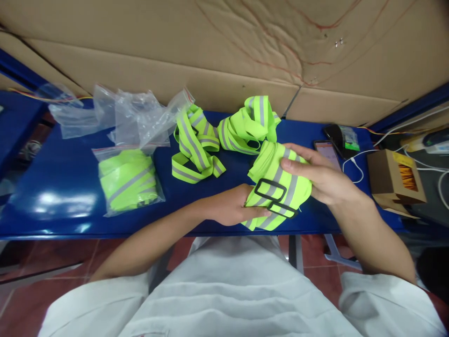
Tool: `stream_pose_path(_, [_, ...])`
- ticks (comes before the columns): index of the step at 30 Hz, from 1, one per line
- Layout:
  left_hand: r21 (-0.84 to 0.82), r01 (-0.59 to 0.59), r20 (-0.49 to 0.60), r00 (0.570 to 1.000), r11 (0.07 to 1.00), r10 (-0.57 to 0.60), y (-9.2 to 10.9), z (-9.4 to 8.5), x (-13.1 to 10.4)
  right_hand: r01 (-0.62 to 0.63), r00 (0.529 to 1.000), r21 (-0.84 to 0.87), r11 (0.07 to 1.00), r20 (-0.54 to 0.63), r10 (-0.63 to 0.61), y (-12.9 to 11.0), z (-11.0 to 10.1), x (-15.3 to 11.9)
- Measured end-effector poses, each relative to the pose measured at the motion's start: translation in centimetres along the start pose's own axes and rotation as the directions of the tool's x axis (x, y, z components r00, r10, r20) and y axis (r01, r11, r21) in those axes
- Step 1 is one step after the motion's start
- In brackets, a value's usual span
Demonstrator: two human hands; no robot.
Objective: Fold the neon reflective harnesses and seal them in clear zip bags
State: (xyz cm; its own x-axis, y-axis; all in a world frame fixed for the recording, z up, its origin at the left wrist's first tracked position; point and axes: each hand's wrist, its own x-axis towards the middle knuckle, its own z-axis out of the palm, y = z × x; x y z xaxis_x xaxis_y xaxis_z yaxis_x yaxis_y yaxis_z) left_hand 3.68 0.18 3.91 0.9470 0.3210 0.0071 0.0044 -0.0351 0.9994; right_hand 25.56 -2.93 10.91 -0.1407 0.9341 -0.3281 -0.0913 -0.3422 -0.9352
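Note:
A folded bundle of neon yellow-green reflective strap (298, 189) with grey stripes is held between both hands, just above the table's front edge. Two black rectangular buckles lie across its upper face. On the left side, my left hand (233, 206) grips the bundle's lower edge, its thumb near the lower buckle and its other fingers mostly hidden. My right hand (324, 175) clasps the right side, thumb on top. Beyond the bundle, more loose reflective strap (242, 126) lies in loops, with a tangled length (194, 150) to its left.
A clear zip bag with folded strap (128, 180) lies left on the blue table (66, 187). Several clear plastic bags (136, 114) are heaped behind it. At right are a phone (328, 153), a white cable (359, 171) and a small cardboard box (386, 175). A cardboard-covered panel (157, 70) borders the back.

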Motion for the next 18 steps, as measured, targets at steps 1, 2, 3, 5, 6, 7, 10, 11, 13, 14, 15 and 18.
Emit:
stream_pose_path(1, [0.089,-0.022,0.015,1.0,0.996,0.021,0.1,-0.1,-0.1,-0.038,0.999,0.041,0.998,0.012,0.038,0.4,0.0,0.1])
stream_pose_path(2, [0.159,-0.037,0.031,0.999,0.987,0.033,0.1,-0.3,-0.2,-0.066,0.998,0.065,0.996,0.023,0.064,0.8,0.0,0.1])
stream_pose_path(3, [0.208,-0.047,0.046,0.998,0.977,0.038,0.2,-0.5,-0.3,-0.084,0.996,0.073,0.994,0.036,0.081,1.1,-0.1,0.1])
stream_pose_path(5, [0.233,-0.042,0.069,0.997,0.972,0.026,0.2,-0.9,-0.5,-0.096,0.995,0.065,0.993,0.04,0.093,1.9,-0.2,-0.1])
stream_pose_path(6, [0.213,-0.028,0.082,0.997,0.977,0.01,0.2,-1.1,-0.6,-0.084,0.996,0.053,0.995,0.021,0.083,2.2,-0.3,-0.2])
stream_pose_path(7, [0.176,-0.01,0.096,0.995,0.984,-0.007,0.3,-1.4,-0.6,-0.055,0.998,0.032,0.998,-0.021,0.055,2.5,-0.3,-0.4])
stream_pose_path(10, [0.09,0.063,0.101,0.992,0.994,-0.072,0.5,-2.2,-0.7,0.064,0.984,-0.061,0.996,-0.163,-0.073,2.8,-0.4,-0.9])
stream_pose_path(11, [0.087,0.076,0.102,0.991,0.993,-0.085,0.5,-2.5,-0.7,0.082,0.979,-0.074,0.994,-0.179,-0.094,2.8,-0.4,-1.1])
stream_pose_path(13, [0.097,0.072,0.113,0.99,0.993,-0.083,0.6,-2.9,-0.7,0.055,0.988,-0.043,0.998,-0.145,-0.061,2.8,-0.3,-1.2])
stream_pose_path(14, [0.101,0.065,0.114,0.991,0.993,-0.076,0.6,-3.0,-0.7,0.016,0.994,-0.007,1.0,-0.111,-0.017,2.9,-0.3,-1.2])
stream_pose_path(15, [0.095,0.059,0.113,0.991,0.994,-0.069,0.5,-3.1,-0.6,-0.026,0.996,0.032,0.999,-0.081,0.028,3.1,-0.3,-1.1])
stream_pose_path(18, [-0.026,0.087,0.083,0.993,0.996,-0.085,0.0,-2.8,-0.3,-0.168,0.985,0.151,0.974,0.0,0.17,4.2,0.0,-0.4])
